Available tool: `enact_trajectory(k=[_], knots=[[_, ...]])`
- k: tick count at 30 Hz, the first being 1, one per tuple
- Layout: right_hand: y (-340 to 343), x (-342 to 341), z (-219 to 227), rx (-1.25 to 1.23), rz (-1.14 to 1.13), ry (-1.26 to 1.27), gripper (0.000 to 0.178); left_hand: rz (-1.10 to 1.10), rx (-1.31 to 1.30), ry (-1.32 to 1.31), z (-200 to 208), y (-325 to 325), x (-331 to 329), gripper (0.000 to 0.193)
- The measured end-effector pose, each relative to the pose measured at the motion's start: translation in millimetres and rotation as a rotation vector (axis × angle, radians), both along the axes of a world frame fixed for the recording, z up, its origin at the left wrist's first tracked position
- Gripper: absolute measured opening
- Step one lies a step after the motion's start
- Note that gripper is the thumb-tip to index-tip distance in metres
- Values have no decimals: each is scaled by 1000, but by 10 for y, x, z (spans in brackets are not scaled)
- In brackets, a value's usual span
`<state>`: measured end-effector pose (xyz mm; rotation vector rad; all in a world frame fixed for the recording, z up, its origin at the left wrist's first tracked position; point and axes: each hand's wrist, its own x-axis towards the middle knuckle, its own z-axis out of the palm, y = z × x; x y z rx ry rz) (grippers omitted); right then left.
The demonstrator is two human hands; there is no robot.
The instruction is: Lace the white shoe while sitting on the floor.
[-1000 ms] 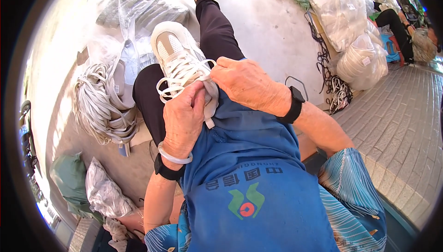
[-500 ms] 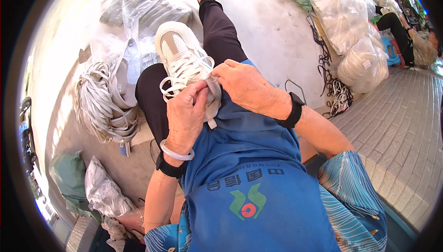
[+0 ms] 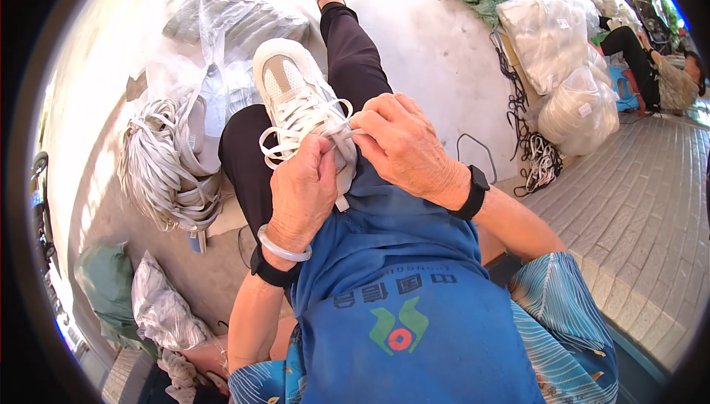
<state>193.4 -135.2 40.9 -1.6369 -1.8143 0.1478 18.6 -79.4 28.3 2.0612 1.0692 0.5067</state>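
Observation:
A white and beige sneaker (image 3: 283, 75) rests on my lap over the blue apron (image 3: 414, 256), its toe pointing away from me. White shoelace (image 3: 299, 117) runs through its eyelets, with loose loops hanging out at both sides. My right hand (image 3: 408, 146) pinches a lace end at the right of the shoe's opening. Close beside it, my left hand (image 3: 302, 193) is closed at the collar, thumb against bent fingers, on the lace there; its fingertips are partly hidden.
To the left hangs a thick bundle of pale laces (image 3: 166, 163), near plastic-wrapped grey pieces (image 3: 237, 23). Stuffed clear bags (image 3: 543, 38) and dark laces (image 3: 518, 97) lie to the right. A green sack (image 3: 111, 285) stands lower left. Another person (image 3: 643, 64) sits at far right.
My right hand has drawn slightly right, and a short stretch of lace now shows at its fingertips. My left hand has shifted slightly down, still closed at the shoe's collar.

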Motion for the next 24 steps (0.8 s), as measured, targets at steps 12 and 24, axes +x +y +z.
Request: enact_trajectory(k=[12, 24], knots=[[-150, -460, 112, -429, 324, 21, 14, -17, -527, 17, 198, 235, -791, 8], [-76, -623, 76, -475, 175, 199, 56, 30, -541, -202, 35, 254, -956, 25]])
